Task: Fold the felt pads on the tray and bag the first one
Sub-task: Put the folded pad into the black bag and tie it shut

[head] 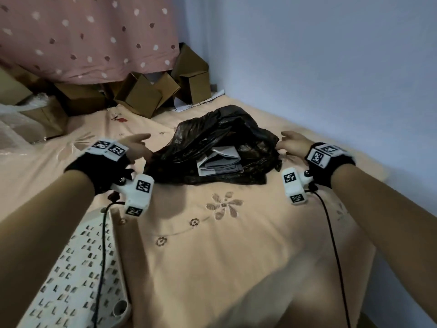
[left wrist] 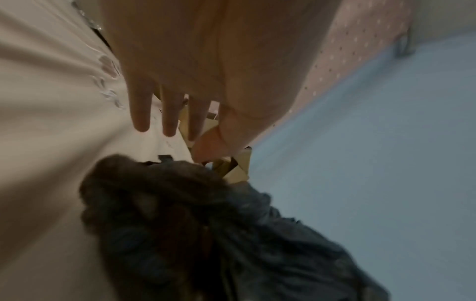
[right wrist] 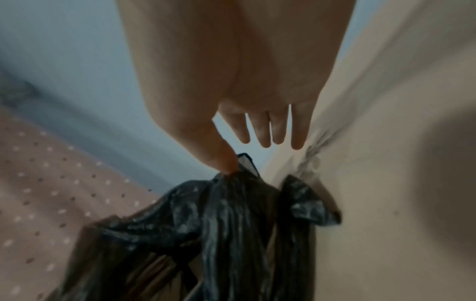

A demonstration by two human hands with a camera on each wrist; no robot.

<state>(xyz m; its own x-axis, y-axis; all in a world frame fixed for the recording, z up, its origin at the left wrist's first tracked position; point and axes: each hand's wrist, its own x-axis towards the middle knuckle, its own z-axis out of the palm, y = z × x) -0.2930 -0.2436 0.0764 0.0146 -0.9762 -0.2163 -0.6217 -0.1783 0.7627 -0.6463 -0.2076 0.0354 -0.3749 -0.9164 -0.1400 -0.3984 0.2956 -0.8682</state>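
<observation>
A crumpled black plastic bag [head: 220, 143] lies on the peach bedsheet, its mouth facing me. A folded grey felt pad [head: 218, 162] sits inside that mouth. My left hand [head: 138, 147] hovers at the bag's left edge with fingers straight [left wrist: 167, 114], holding nothing; the bag [left wrist: 206, 234] lies below it in the left wrist view. My right hand [head: 292, 143] is at the bag's right edge, fingers spread [right wrist: 265, 130]. Its thumb tip touches the bag's [right wrist: 231, 224] rim in the right wrist view. A white perforated tray [head: 78, 275] lies at lower left, partly under my left forearm.
Several brown cardboard boxes [head: 142, 95] are piled at the back under a pink dotted curtain [head: 89, 34]. A pale blue wall [head: 331, 67] runs along the right side of the bed. Clear plastic wrap [head: 14, 124] lies at far left. Cables hang from both wrist cameras.
</observation>
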